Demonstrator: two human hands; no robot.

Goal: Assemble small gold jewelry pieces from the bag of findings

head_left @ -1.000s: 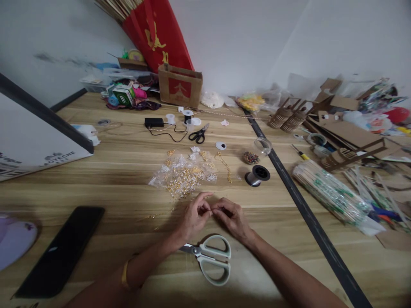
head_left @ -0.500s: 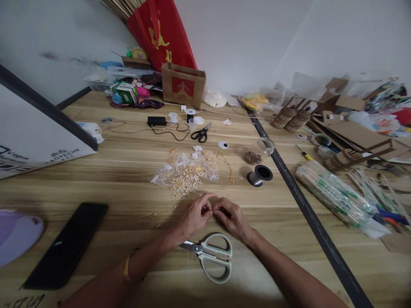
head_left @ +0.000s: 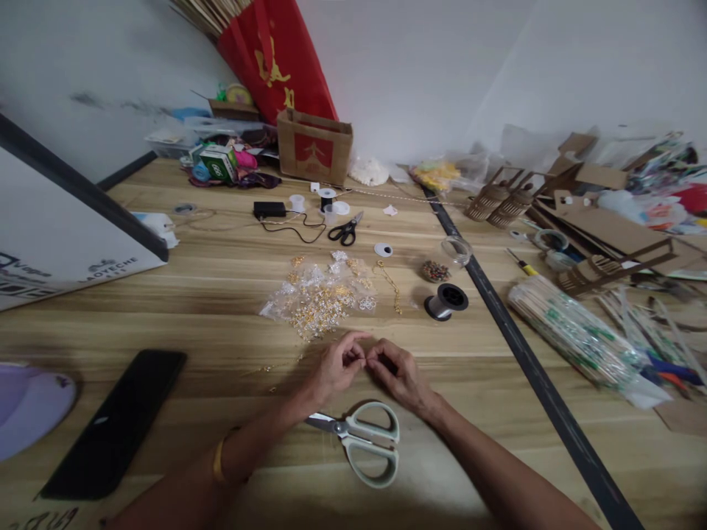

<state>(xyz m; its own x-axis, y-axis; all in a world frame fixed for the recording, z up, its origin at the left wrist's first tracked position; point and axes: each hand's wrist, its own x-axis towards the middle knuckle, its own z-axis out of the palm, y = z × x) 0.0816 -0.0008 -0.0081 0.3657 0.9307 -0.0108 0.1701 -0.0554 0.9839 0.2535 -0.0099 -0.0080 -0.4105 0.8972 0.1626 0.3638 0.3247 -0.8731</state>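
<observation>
At the front middle of the table, my left hand (head_left: 338, 366) and my right hand (head_left: 398, 374) meet at the fingertips, each closed in a pinch. Whatever lies between the fingers is too small to make out. Just below them rest scissors (head_left: 369, 445) with pale green handles, their blades pointing left under my left wrist. Beyond my left hand spreads a heap of gold and silver beads (head_left: 320, 309) on clear plastic bags. A short gold chain (head_left: 394, 288) lies past my right hand, near a spool of thin wire (head_left: 446, 302). Fine gold pieces (head_left: 268, 368) lie left of my left hand.
A black phone (head_left: 115, 423) lies at the left, beside a white box (head_left: 71, 228). Black scissors (head_left: 346, 230) and a tub of coloured beads (head_left: 436, 271) sit farther back. To the right are wrapped sticks (head_left: 577, 335) and cardboard (head_left: 618, 221). A paper bag (head_left: 314, 147) stands behind.
Almost nothing differs. Both hands keep their pinch at the same place, and the view has shifted very slightly.
</observation>
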